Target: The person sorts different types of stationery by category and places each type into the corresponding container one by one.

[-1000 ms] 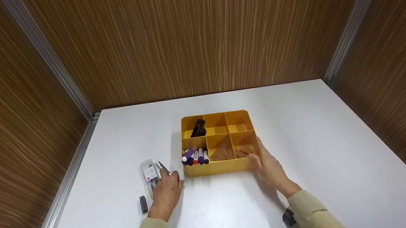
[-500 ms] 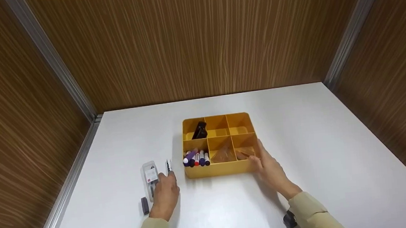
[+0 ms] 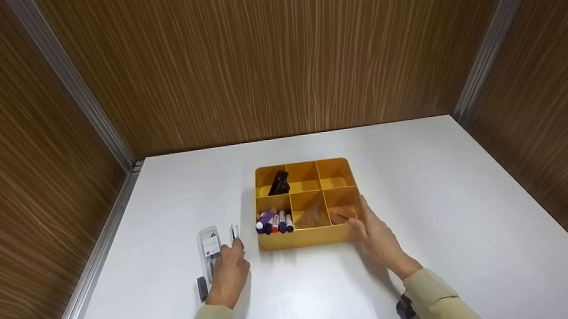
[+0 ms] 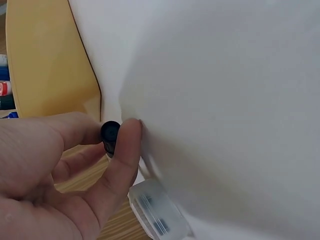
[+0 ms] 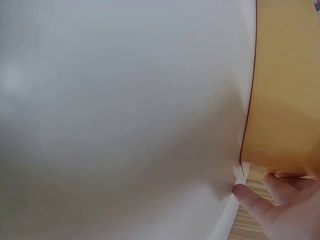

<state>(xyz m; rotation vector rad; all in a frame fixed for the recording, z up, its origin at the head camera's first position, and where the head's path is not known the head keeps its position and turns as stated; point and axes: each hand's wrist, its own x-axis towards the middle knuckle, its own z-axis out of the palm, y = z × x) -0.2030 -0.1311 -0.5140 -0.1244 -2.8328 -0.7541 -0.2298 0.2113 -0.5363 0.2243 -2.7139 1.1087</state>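
Note:
My left hand [image 3: 229,273] pinches a slim black-and-white pen [image 3: 234,231] between thumb and fingers, left of the yellow divided box [image 3: 311,237]. In the left wrist view the pen's round black end [image 4: 110,131] shows between the fingertips. My right hand [image 3: 379,238] grips the box at its front right corner, thumb at the front rim and fingers along the right wall. Fingertips [image 5: 245,192] are low beside that wall in the right wrist view. Several markers [image 3: 275,222] fill the box's front left compartment. A black stapler-like thing [image 3: 279,182] leans in the back left one.
A clear plastic case [image 3: 210,244] with a white label lies beside my left hand, partly covered by it. Below it is a small dark block [image 3: 202,288]. Clear triangular pieces [image 3: 312,215] stand in the front middle compartment. Wood-grain panels [image 3: 274,52] enclose the white table.
My left hand has drawn slightly left from the box, and the pen in it has swung from slanted to nearly straight ahead. My right hand keeps its place on the box.

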